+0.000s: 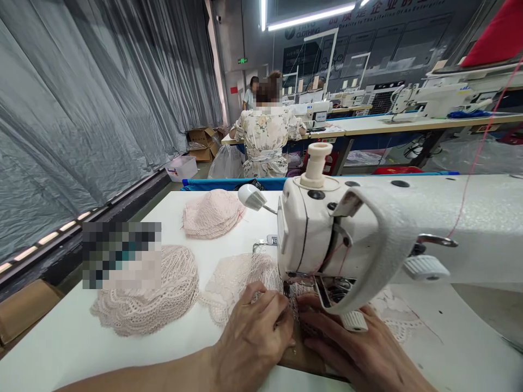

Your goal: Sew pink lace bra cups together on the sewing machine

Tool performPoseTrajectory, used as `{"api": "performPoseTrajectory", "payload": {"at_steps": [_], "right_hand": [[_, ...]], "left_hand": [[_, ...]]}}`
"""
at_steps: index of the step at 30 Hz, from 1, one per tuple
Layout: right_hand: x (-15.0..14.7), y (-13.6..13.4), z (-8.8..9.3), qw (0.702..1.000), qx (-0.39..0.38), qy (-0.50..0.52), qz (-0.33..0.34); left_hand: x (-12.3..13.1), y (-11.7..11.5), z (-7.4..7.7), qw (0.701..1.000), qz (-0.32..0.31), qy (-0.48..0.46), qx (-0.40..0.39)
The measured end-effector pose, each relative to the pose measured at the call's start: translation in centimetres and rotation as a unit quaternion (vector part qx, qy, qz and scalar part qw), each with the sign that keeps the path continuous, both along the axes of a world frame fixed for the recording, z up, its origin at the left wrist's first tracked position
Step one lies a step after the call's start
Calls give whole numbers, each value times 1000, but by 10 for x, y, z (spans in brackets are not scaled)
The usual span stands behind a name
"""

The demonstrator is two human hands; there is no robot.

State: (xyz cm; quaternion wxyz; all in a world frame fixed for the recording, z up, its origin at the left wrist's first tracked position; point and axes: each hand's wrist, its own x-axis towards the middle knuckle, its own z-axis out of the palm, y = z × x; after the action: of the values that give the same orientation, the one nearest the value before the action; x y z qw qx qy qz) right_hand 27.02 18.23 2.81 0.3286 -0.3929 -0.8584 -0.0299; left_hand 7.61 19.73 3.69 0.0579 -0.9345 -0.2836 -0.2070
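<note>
A white sewing machine [302, 234] stands over the table, a strip of pale pink lace [265, 267] lying under its needle area. My left hand [257, 332] is closed on the near edge of this lace, just left of the needle; its fingertips are partly hidden. On the other side, my right hand [355, 337] rests with its fingers stretched out over the lace, partly covered by the machine's head and a white knob [353, 321]. More of the lace [398, 313] shows to the right, behind the machine's arm. Pink thread [476, 158] runs down to the machine.
Stacked lace pieces [171, 283] lie on the left of the white table [53, 348], with a lace cup stack [212, 215] farther back. A small white lamp [251, 197] juts from the machine. Beyond the table, a person in a floral top [267, 136] sits at another machine [318, 113].
</note>
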Motion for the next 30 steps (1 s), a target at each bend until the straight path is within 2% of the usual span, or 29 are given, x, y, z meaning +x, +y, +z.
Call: {"api": "performPoseTrajectory", "payload": {"at_steps": [4, 9, 18, 30], "right_hand": [[0, 1, 0, 1000, 8, -4, 4], [2, 1, -8, 1000, -1, -20, 9], [-1, 1, -15, 1000, 8, 7, 1], [-1, 2, -3, 999, 43, -25, 2]], "left_hand": [[1, 1, -1, 1000, -3, 2, 4], [1, 0, -3, 1000, 3, -3, 7], [1, -1, -1, 1000, 1, -12, 18], [2, -2, 1, 999, 0, -19, 39]]}}
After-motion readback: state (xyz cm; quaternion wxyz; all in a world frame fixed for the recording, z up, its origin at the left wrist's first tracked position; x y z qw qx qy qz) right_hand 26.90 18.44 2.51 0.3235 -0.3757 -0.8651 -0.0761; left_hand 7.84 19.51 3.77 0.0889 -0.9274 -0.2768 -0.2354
